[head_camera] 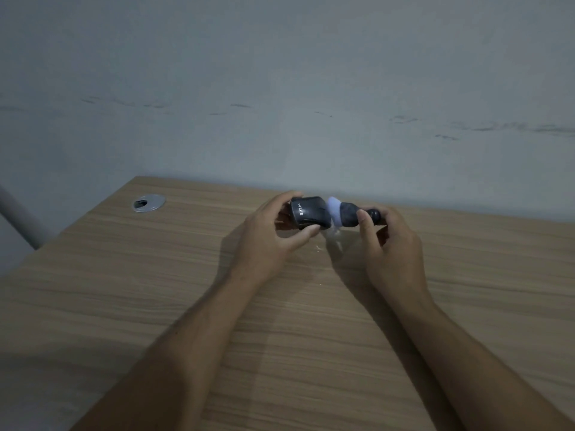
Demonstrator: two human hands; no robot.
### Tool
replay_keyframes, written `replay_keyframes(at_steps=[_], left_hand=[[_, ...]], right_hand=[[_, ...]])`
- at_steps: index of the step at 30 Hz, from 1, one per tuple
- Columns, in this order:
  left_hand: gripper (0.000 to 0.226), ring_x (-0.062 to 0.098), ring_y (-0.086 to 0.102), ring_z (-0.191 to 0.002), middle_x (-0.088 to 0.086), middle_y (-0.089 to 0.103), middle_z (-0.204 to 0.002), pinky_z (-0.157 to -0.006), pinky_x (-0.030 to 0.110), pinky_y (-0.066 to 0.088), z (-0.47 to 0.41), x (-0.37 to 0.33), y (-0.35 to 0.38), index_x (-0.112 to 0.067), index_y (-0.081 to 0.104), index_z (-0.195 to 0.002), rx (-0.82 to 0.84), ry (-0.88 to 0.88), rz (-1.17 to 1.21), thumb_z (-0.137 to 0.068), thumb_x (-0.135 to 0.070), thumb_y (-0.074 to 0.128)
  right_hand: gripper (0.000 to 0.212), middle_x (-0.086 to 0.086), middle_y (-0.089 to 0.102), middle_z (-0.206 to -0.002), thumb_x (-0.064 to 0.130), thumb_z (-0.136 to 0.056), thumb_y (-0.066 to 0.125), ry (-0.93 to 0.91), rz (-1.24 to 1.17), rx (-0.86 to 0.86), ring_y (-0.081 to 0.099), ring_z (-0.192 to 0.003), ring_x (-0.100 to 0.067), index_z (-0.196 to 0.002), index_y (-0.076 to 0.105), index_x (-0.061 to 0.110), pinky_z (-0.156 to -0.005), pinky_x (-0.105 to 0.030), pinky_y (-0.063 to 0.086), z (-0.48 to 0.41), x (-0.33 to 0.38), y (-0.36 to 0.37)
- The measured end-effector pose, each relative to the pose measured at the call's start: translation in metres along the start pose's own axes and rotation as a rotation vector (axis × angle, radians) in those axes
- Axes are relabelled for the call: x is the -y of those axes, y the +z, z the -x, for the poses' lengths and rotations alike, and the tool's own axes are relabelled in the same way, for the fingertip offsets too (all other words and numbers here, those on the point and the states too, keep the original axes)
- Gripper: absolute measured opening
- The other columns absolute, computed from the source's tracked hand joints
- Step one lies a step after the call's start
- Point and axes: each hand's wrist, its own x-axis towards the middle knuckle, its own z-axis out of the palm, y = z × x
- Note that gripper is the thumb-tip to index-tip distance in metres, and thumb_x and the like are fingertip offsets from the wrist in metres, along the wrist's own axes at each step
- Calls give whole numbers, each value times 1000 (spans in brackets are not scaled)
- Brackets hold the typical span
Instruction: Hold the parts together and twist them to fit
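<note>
Pale grey wall (280, 88), marked by faint dark scuffs, rises behind a wood-grain bench (155, 290) whose far left part carries a round silver cable grommet (148, 203). Both bare forearms extend from the lower edge of the view toward the far edge of the bench. Left hand (267, 241) grips a black computer mouse (311, 213), lettered in white on its side; the fingers (289, 197) curl over its far side and the thumb presses its near side, so the mouse is held above the bench surface. Right hand (389, 241) holds a dark brush (351, 214) by its rounded black handle, the thumb and fingers closed round that handle. White tip of the brush touches the right end of the mouse, midway between the two hands. Small pale specks (318, 248) lie on the bench just below the mouse, and a faint smear shows on the surface beneath the brush.
</note>
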Motion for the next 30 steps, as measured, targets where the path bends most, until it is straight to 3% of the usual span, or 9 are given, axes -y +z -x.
replay_keyframes(at_steps=[3, 7, 10, 14, 17, 23, 26, 30], left_hand=[[52, 2, 77, -101, -13, 81, -112, -90, 17, 58, 1, -1, 1, -26, 73, -129, -5, -21, 8, -82, -29, 96], [50, 0, 78, -93, -17, 80, -100, -84, 19, 63, 0, 2, -1, -30, 75, -126, -17, -89, 1, -81, -22, 95], [53, 0, 77, -87, -17, 78, -94, -83, 24, 65, 0, 4, -1, -27, 77, -126, -21, -109, -32, -78, -16, 94], [52, 3, 79, -87, -15, 81, -95, -80, 18, 65, 2, 2, -2, -36, 75, -122, -23, -132, 13, -76, -32, 100], [53, -1, 79, -89, -17, 81, -95, -80, 14, 63, 2, -1, -3, -38, 75, -121, -23, -144, 31, -75, -37, 100], [55, 5, 80, -90, -13, 82, -96, -85, 35, 67, -1, 3, -2, -26, 79, -125, -41, -122, -64, -74, -18, 97], [54, 5, 80, -87, -12, 83, -93, -83, 27, 67, -1, 2, -5, -29, 78, -124, -49, -169, -8, -74, -30, 101], [57, 9, 82, -88, -8, 86, -94, -86, 38, 69, -1, 1, -5, -28, 79, -123, -59, -246, 130, -72, -38, 103]], right_hand=[[13, 14, 68, -85, 29, -111, 63, -50, -65, -11, 62, -69, -7, -116, 72, 21, -66, -11, 41, 5, 15, -1], [18, 1, 69, -108, 20, -112, 61, -276, -66, 97, 66, -87, -9, -125, 68, 11, -77, -13, 46, 11, 30, 3], [20, -1, 64, -113, 17, -112, 62, -355, 5, 179, 62, -92, -11, -130, 67, 9, -83, -11, 44, 11, 23, 7], [21, -1, 64, -116, 20, -112, 62, -288, 53, 152, 60, -96, -8, -129, 69, 11, -83, -14, 43, 5, 11, 5], [20, 4, 61, -116, 19, -112, 62, -263, 41, 95, 60, -96, -8, -130, 68, 15, -84, -8, 41, 5, 12, 1], [20, 4, 61, -118, 22, -112, 61, -345, 11, 225, 63, -101, -6, -131, 67, 20, -88, -7, 44, 12, 24, 5], [23, 8, 61, -118, 31, -113, 55, -291, 49, 217, 60, -99, -4, -130, 67, 22, -87, -6, 42, 6, 13, 6], [18, 7, 64, -115, 25, -112, 59, -237, 58, 100, 57, -89, -3, -128, 68, 19, -84, -16, 46, 3, 7, 0]])
